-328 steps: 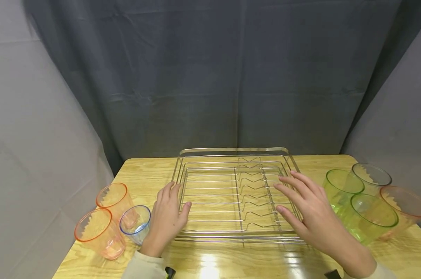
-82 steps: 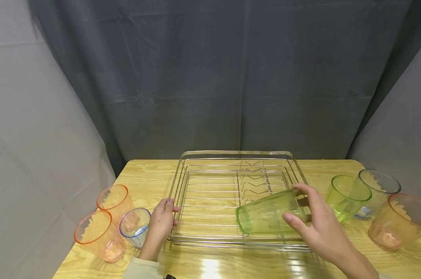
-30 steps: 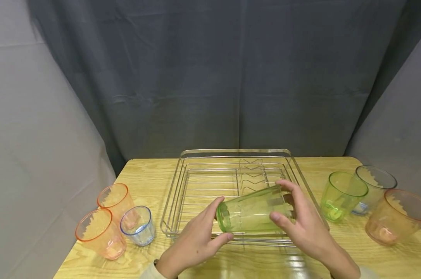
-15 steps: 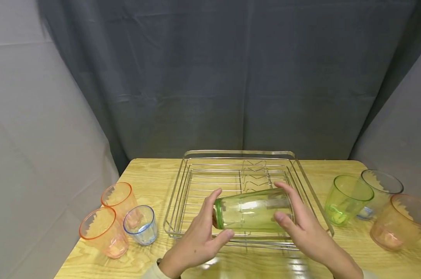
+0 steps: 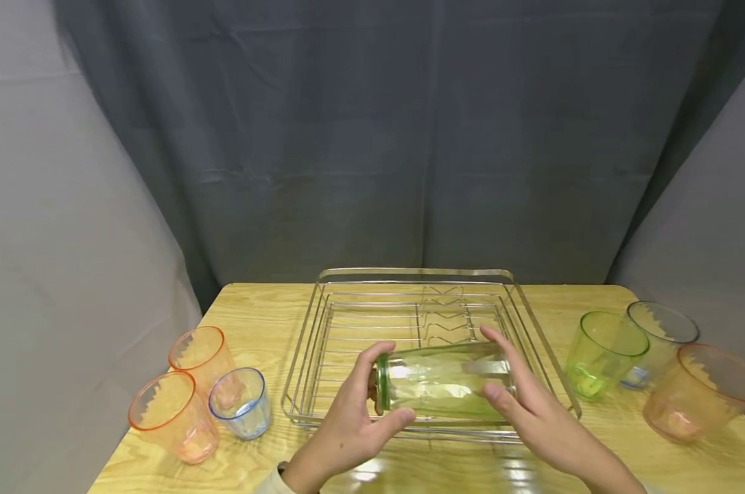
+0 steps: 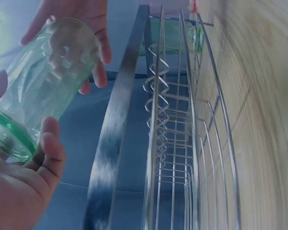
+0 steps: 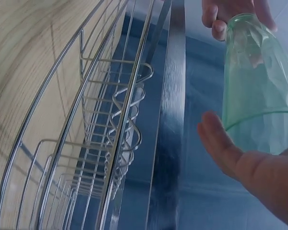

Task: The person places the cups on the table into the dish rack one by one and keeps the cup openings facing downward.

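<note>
Green cup (image 5: pixel 440 381) held sideways in air, above front edge of rack (image 5: pixel 416 272). Left hand (image 5: pixel 355 425) clamped round base end; right hand (image 5: pixel 542 412) clamped near mouth, thumb on near side. Cup probably light and stiff; smooth wall may slip. Glass or plastic, cannot tell; better treat as fragile. Best hold: thick base and wall, without squeezing thin rim.

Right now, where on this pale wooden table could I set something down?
Bare tabletop lies back left, between two translucent orange tumblers and the silver wire rack, and back right, between rack and upright green tumbler. Beside it, a dark-rimmed clear tumbler and another orange tumbler crowd the right edge.
</note>
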The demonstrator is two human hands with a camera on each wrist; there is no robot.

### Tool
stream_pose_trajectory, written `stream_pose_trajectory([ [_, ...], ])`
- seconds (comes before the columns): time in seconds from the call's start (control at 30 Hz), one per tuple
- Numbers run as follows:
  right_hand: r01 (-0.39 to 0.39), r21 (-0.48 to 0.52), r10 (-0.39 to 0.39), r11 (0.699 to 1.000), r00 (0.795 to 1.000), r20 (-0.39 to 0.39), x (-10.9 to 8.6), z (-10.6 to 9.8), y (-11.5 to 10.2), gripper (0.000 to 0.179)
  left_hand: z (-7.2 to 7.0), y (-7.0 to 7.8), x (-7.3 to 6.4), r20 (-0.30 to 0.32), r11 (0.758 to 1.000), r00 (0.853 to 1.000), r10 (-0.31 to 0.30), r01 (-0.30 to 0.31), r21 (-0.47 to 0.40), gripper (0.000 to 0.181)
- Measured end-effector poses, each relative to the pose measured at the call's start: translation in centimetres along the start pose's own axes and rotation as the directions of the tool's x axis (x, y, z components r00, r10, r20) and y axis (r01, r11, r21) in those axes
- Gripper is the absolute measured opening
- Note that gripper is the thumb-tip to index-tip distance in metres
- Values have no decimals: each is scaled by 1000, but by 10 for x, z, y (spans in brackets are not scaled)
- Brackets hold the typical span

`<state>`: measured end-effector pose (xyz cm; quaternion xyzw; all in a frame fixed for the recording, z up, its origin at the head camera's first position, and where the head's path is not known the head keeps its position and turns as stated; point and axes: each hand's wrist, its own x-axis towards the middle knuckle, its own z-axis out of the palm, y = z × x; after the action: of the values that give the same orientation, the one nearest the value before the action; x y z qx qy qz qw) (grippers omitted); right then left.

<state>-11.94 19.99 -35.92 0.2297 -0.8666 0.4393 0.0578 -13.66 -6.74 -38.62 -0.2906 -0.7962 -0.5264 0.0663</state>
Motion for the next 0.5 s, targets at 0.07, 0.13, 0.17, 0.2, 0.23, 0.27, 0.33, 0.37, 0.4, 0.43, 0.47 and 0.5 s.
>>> stream_pose_trajectory([
  [0.07, 23, -4, -23, 1000, 1000, 5, 0, -4, 5, 70, -1, 0, -1, -24, 1000, 999, 24, -24, -1, 75],
  [0.13, 64, -17, -64, 998, 998, -26, 0, -11, 13, 71, -4, 0, -2, -46, 1000, 999, 21, -22, -18, 73],
  [0.17, 78, -39, -80, 996, 995, -58, 0, -15, 17, 71, -6, 1, -3, -55, 999, 998, 7, -9, -33, 73],
  [0.2, 82, -62, -88, 995, 992, -91, 0, -19, 23, 70, -8, 1, -3, -66, 999, 998, -3, 0, -48, 73],
  [0.23, 81, -72, -90, 994, 988, -124, -1, -23, 28, 70, -10, 0, -4, -79, 998, 997, -14, 9, -63, 72],
  [0.27, 73, -87, -85, 994, 985, -151, -2, -28, 33, 69, -12, 0, -5, -88, 997, 996, -27, 20, -80, 72],
  [0.33, 34, -123, -58, 992, 979, -196, -5, -35, 43, 67, -16, -1, -6, -101, 994, 993, -53, 43, -105, 72],
  [0.37, 13, -133, -41, 991, 978, -207, -7, -37, 48, 65, -18, -1, -7, -105, 993, 992, -63, 51, -111, 72],
  [0.4, -3, -138, -26, 990, 977, -211, -8, -40, 52, 63, -19, -2, -8, -109, 992, 991, -70, 57, -117, 72],
  [0.43, -16, -144, -16, 989, 975, -219, -10, -42, 56, 61, -21, -2, -9, -112, 991, 991, -75, 62, -120, 72],
  [0.47, -26, -147, -8, 989, 974, -227, -11, -43, 60, 60, -22, -3, -11, -113, 990, 990, -82, 67, -124, 72],
  [0.5, -34, -153, -3, 988, 972, -236, -12, -44, 63, 58, -23, -3, -12, -114, 990, 990, -84, 69, -125, 73],
])
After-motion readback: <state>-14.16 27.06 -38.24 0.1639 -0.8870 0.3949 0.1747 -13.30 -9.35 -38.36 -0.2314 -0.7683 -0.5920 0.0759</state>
